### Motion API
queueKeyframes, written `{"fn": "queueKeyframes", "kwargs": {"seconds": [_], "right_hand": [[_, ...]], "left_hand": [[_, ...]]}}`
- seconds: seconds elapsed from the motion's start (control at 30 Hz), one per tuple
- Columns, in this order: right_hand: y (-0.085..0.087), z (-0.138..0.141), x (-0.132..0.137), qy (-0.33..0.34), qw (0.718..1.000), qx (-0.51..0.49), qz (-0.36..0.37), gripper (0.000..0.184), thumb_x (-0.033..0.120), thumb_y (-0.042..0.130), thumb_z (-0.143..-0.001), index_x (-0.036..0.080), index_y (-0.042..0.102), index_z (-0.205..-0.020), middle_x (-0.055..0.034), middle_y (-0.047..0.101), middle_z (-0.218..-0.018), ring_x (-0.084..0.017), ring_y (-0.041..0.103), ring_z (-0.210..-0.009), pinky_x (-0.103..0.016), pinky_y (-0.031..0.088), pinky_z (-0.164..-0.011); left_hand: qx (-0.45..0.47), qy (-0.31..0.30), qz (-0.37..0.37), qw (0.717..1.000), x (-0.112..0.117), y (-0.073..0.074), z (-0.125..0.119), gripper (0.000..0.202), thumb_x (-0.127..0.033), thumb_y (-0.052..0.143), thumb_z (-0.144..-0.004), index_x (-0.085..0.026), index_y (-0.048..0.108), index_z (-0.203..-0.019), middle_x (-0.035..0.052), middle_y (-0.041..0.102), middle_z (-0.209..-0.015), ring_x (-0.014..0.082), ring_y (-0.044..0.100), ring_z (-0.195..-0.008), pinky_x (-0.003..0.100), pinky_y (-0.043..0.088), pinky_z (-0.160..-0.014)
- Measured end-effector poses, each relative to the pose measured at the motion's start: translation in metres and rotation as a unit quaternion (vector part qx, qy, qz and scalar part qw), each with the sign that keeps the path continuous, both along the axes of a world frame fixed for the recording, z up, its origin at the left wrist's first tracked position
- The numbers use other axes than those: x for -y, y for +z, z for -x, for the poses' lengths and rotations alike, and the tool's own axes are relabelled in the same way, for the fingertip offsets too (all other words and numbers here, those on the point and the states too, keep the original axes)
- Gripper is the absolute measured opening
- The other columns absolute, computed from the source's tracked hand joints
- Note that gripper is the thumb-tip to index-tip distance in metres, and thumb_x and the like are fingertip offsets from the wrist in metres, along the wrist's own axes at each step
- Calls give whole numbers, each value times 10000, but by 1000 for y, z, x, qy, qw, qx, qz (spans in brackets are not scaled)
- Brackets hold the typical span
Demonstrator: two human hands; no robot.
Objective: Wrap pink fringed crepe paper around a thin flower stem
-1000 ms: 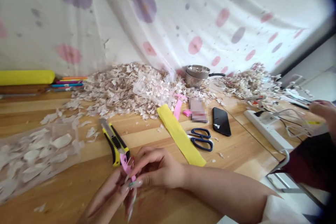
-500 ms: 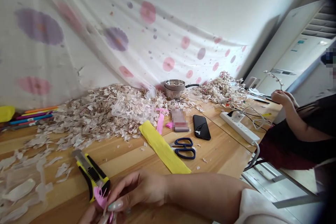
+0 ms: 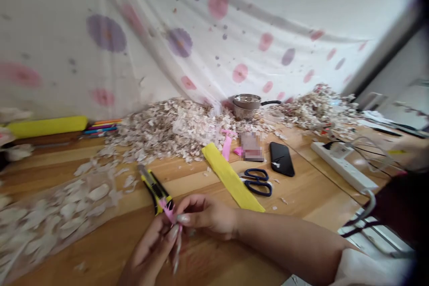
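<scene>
Pinched between the fingertips of both hands is a pink fringed paper strip (image 3: 166,210), around a thin whitish stem (image 3: 177,252) that points down. My left hand (image 3: 152,246) grips it from below, thumb and fingers pressed together. Coming in from the right, my right hand (image 3: 211,218) pinches the paper near the stem's top. Just behind the paper lies a yellow-and-black utility knife (image 3: 156,187), its handle end partly hidden. To the right are a yellow paper strip (image 3: 231,176) and dark-blue-handled scissors (image 3: 259,181).
A heap of pale petals (image 3: 167,129) runs along the wall beside a metal pot (image 3: 246,106). A phone (image 3: 282,159) and a white power strip (image 3: 345,167) lie right. Loose petals (image 3: 67,214) cover a clear sheet at left. Pink paper (image 3: 227,148) lies mid-table.
The view has swung left, so the table things appear farther right. Both hands show more fully, still on the pink paper; the stem below it is now visible. The other person has mostly left view.
</scene>
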State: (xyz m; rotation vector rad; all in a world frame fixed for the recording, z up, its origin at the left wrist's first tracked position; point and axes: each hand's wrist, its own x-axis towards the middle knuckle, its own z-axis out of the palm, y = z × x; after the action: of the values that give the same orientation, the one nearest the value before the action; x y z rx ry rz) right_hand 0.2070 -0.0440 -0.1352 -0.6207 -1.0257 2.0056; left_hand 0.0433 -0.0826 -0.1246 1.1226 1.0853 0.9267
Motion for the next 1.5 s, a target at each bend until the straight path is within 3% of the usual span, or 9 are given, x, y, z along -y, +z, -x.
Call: {"fn": "queueKeyframes", "kwargs": {"seconds": [0.07, 0.13, 0.27, 0.37, 0.57, 0.77, 0.87, 1.17, 1.5], "right_hand": [[3, -2, 3, 2, 1000, -18, 10, 361, 364, 877, -595, 139, 650, -760, 31, 631, -683, -63, 515, -560, -199, 350, -570], [6, -4, 4, 14, 998, -44, 44, 332, 329, 877, -614, 141, 647, -763, 27, 633, -690, -67, 519, -572, -201, 348, -583], [8, -6, 4, 37, 992, -72, 97, 287, 284, 867, -643, 150, 646, -767, 29, 624, -701, -78, 528, -607, -209, 363, -620], [7, -6, 5, 32, 993, -66, 97, 293, 290, 861, -654, 148, 629, -765, 28, 616, -691, -88, 541, -618, -219, 379, -628], [5, -5, 4, 25, 999, -37, 28, 308, 287, 844, -677, 148, 616, -831, -3, 646, -773, -116, 595, -680, -253, 445, -660], [6, -6, 4, -56, 987, 18, -152, 217, 209, 818, -700, 168, 648, -829, 4, 578, -827, -107, 576, -739, -253, 478, -692], [8, -7, 5, -61, 981, 40, -180, 155, 234, 801, -723, 169, 682, -799, -16, 570, -859, -124, 576, -777, -277, 483, -719], [7, -5, 5, -12, 999, -21, -36, 194, 237, 846, -661, 157, 687, -738, 13, 624, -788, -107, 586, -721, -253, 442, -709], [5, -2, 5, -7, 999, -46, 20, 197, 230, 866, -624, 145, 695, -669, 14, 644, -743, -118, 610, -671, -269, 459, -683]], "left_hand": [[20, -32, -16, 999, 1, 4, -5, 418, -587, 628, -780, -220, 629, -979, -10, 557, -646, 143, 499, -587, 224, 457, -526], [55, -54, -31, 997, -1, 8, -7, 423, -607, 608, -784, -194, 608, -874, -24, 489, -595, 120, 448, -523, 211, 413, -466], [82, -71, -34, 993, -2, 10, -6, 400, -566, 605, -813, -183, 589, -927, -18, 495, -651, 114, 456, -570, 209, 415, -512], [77, -78, -29, 994, -1, 8, -5, 369, -531, 579, -850, -178, 570, -956, -19, 493, -667, 105, 449, -577, 206, 407, -528], [74, -88, -19, 993, -2, 8, -5, 382, -543, 566, -851, -171, 541, -934, -29, 470, -643, 102, 441, -555, 204, 394, -499], [81, -86, -14, 993, -3, 8, -3, 367, -529, 566, -858, -167, 554, -914, -29, 481, -633, 103, 451, -544, 214, 402, -500], [97, -95, -17, 991, -3, 7, -3, 359, -521, 576, -854, -167, 559, -910, -24, 489, -654, 101, 454, -539, 216, 401, -494], [94, -105, -35, 989, -2, 5, -5, 353, -517, 558, -873, -169, 517, -915, -36, 476, -630, 89, 426, -522, 205, 375, -491], [86, -120, -51, 988, -1, 0, -4, 313, -485, 493, -921, -174, 504, -955, -40, 463, -637, 89, 418, -531, 203, 379, -495]]}}
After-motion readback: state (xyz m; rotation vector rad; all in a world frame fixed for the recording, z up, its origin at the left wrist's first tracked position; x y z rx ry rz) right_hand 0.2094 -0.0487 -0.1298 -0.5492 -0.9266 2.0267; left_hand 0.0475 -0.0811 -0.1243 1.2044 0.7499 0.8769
